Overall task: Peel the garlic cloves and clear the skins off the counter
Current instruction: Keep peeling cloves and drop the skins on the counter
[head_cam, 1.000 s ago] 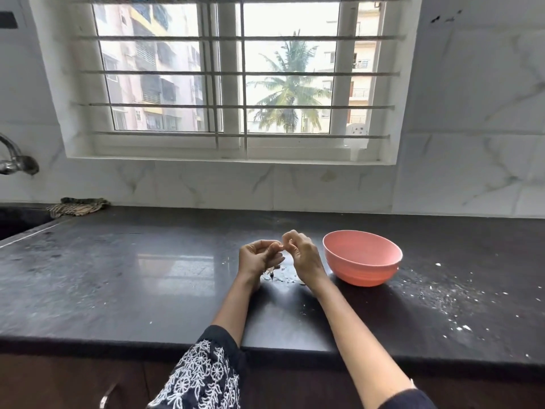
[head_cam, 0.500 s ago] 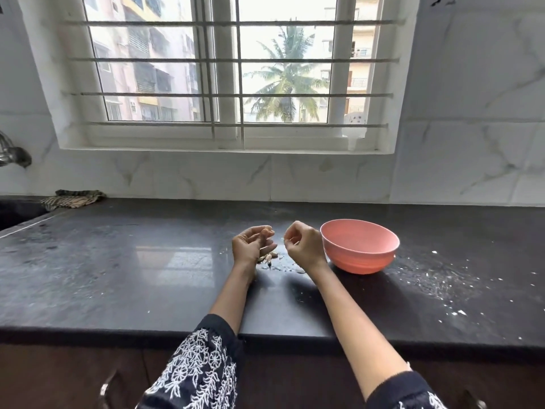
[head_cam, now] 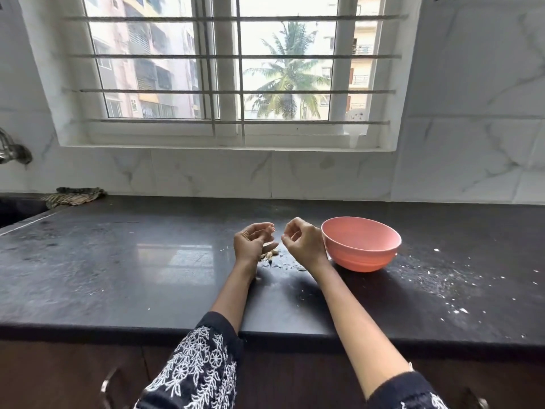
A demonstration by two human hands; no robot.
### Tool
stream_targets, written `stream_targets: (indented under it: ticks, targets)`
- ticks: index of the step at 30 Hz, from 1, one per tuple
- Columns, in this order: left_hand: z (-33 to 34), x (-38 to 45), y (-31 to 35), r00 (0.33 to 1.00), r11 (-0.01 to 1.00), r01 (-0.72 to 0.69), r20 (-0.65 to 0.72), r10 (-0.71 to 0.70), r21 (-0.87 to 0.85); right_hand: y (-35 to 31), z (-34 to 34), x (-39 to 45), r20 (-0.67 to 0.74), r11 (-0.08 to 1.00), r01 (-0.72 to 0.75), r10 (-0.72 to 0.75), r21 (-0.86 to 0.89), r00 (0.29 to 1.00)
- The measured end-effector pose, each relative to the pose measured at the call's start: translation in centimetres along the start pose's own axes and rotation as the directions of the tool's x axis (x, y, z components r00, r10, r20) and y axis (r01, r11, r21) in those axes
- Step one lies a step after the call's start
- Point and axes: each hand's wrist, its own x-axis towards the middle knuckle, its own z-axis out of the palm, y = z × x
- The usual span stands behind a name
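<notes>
Head view: we see the left hand (head_cam: pixel 250 243) and right hand (head_cam: pixel 303 242) at frame centre, apart, each with a curled grip. The left seems to pinch a clove at its fingertips; we cannot tell what the right holds. Skins (head_cam: pixel 269 255) lie on the surface (head_cam: pixel 118 261) beneath them, so we judge peeling debris drops there. The bowl (head_cam: pixel 361 245) stands just right, presumably for peeled cloves.
</notes>
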Motion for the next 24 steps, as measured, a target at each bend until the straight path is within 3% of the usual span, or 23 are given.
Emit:
stream_targets:
  ticks: [13, 24]
  targets:
    - [-0.2, 0.4, -0.6, 0.998, 0.999, 0.01, 0.054, -0.012, 0.043, 0.1, 0.2, 0.0, 0.045, 0.998, 0.007, -0.01, 0.066, 0.999]
    - [-0.4, 0.6, -1.1, 0.996, 0.983, -0.077, 0.057, 0.068, 0.167, 0.2, 0.8, -0.3, 0.017, 0.995, 0.079, -0.078, -0.055, 0.997]
